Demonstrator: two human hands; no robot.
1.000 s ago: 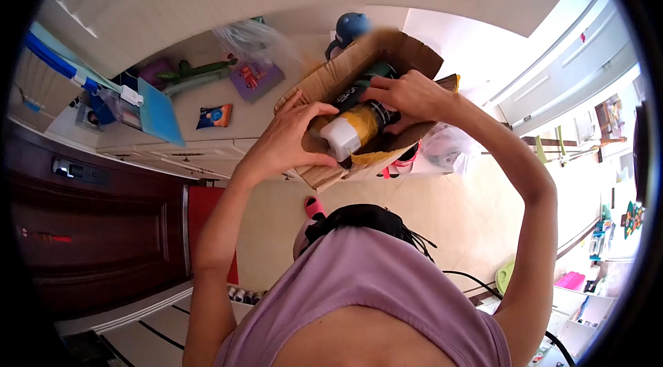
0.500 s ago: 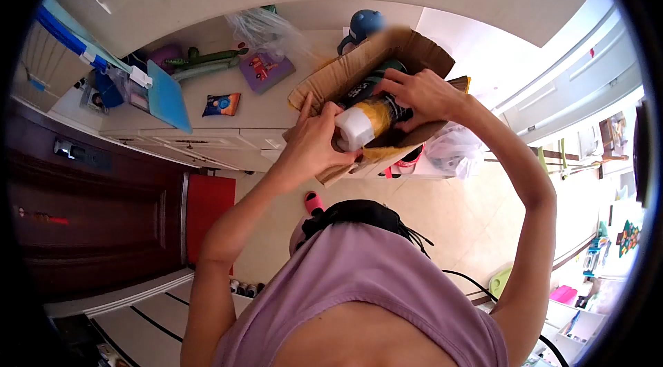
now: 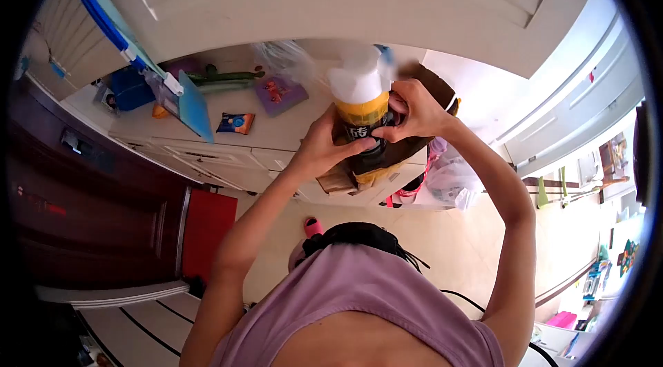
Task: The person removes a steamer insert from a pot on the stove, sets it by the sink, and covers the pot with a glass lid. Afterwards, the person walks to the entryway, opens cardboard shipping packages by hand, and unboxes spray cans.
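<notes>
A black bottle (image 3: 364,113) with a yellow band and a white top stands nearly upright, its lower end hidden in a cardboard box (image 3: 429,87). My left hand (image 3: 323,145) is closed around its left side, the thumb lying across the front label. From the other side my right hand (image 3: 416,113) grips the same bottle, its thumb close to the left one. The box's torn flaps stick out around and below the hands. Other contents of the box are hidden.
On the cabinet counter to the left lie a small blue-and-orange packet (image 3: 235,123), a purple box (image 3: 280,95) and a clear plastic bag (image 3: 283,58). A blue board (image 3: 195,106) stands farther left. White plastic bags (image 3: 452,177) sit below the box. An upper cabinet (image 3: 331,1) overhangs the counter.
Both hands have raised the bottle from lying in the box to nearly upright, with its white top now above the box. My left hand has moved from the box's edge onto the bottle.
</notes>
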